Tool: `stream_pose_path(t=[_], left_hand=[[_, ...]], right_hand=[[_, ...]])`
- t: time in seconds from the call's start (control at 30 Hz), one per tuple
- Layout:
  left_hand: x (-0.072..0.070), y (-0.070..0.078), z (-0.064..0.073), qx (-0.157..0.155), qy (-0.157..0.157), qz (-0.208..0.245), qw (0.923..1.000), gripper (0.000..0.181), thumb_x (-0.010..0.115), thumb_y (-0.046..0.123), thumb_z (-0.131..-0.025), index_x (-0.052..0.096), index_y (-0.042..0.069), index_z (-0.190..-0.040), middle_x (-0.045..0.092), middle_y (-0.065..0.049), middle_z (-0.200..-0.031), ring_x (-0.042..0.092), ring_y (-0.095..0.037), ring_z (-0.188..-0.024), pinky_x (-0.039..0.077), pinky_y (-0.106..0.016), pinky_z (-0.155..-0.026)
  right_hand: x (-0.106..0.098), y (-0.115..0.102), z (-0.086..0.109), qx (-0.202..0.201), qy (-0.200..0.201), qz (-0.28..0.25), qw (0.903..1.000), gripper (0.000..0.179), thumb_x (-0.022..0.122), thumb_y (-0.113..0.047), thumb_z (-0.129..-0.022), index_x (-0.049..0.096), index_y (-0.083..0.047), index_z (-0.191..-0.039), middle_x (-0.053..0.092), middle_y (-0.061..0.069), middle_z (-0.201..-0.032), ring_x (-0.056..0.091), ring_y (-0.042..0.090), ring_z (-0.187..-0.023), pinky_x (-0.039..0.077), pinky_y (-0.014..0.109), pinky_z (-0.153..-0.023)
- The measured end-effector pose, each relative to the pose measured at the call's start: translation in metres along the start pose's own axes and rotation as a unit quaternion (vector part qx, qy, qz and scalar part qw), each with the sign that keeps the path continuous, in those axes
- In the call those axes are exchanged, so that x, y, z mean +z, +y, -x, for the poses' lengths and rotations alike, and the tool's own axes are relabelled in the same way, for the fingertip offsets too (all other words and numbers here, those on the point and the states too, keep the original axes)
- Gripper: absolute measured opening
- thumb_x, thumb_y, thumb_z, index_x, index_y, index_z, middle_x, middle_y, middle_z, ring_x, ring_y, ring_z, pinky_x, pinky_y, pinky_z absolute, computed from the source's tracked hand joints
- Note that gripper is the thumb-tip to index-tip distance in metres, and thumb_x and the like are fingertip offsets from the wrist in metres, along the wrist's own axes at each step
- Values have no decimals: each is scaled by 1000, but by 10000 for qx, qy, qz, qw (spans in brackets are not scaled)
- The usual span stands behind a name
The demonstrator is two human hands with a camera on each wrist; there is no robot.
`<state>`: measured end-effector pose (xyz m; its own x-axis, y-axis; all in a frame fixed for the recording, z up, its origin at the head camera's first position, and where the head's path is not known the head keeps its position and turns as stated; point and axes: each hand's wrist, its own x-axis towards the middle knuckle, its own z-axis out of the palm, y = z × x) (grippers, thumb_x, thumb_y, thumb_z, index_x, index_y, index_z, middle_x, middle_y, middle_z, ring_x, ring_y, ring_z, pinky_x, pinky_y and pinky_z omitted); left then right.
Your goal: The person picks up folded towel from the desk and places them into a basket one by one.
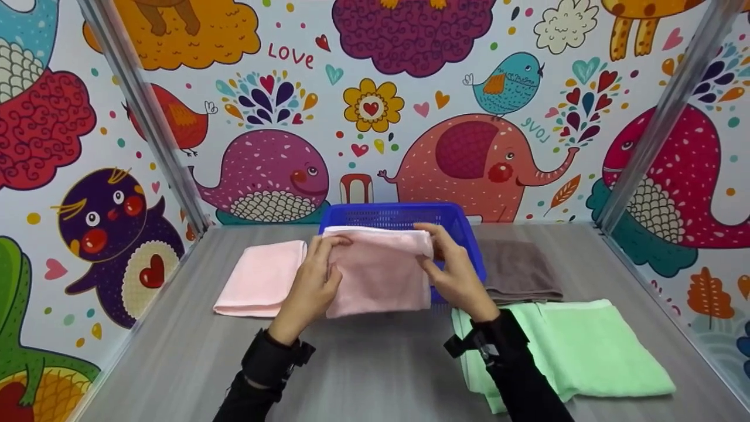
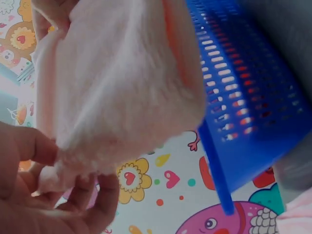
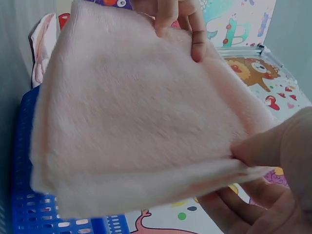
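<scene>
A folded pink towel [image 1: 378, 275] hangs in the air between both hands, in front of the blue basket [image 1: 477, 258]. My left hand [image 1: 310, 284] pinches its upper left corner, thumb on the near side. At the upper right corner my right hand [image 1: 460, 272] pinches the cloth between thumb and fingers. In the left wrist view the towel [image 2: 122, 83] shows soft, fuzzy layers, with the basket [image 2: 248, 156] beyond it. The right wrist view shows the towel [image 3: 141, 107] spread between the hands. Most of the basket's inside is hidden behind the towel.
Another folded pink towel [image 1: 258, 278] lies left of the basket. To the right lies a folded brown-grey towel [image 1: 518, 269], and nearer, a larger light green towel [image 1: 603, 351], partly under the right forearm. Printed walls with metal corner posts [image 1: 152, 123] enclose the grey table [image 1: 375, 369].
</scene>
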<state>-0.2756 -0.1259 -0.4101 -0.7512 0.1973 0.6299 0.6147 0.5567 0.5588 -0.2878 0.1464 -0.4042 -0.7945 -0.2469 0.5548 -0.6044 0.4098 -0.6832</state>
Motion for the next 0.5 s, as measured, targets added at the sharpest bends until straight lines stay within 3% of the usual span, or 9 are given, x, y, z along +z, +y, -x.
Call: stream_pose_path(t=[0.17,0.27,0.37,0.5], left_hand=[[7,-8,-10,173,338,-22,9993,46,51,-11,-87,60,6,-130,51,-14,-135,55,-25,-116,47,-41,-94],[10,-15,-18,103,606,-6,9981,37,50,-11,-92,67,9,-119,51,-16,-132,56,-22,-104,48,-37,-86],[13,-23,-23,-55,910,82,9958,30,53,-8,-98,74,11,-105,56,-16,-122,52,-18,-87,45,-31,-76],[18,-34,-29,-128,1112,156,9936,29,54,-6,-100,76,7,-114,63,-16,-113,54,-20,-86,46,-33,-79]], right_hand=[[11,8,-16,-258,469,-242,9983,51,58,3,-101,41,-18,-144,65,13,-103,74,22,-79,63,36,-67],[17,14,-27,-561,862,-180,9945,40,56,5,-100,42,-13,-132,64,15,-98,68,21,-72,59,33,-61],[22,19,-36,-717,1187,-30,9903,34,54,10,-97,43,-9,-122,62,15,-93,57,19,-69,47,30,-58],[29,25,-49,-588,1393,87,9885,29,54,9,-97,42,-7,-119,63,14,-94,50,19,-67,39,26,-57]])
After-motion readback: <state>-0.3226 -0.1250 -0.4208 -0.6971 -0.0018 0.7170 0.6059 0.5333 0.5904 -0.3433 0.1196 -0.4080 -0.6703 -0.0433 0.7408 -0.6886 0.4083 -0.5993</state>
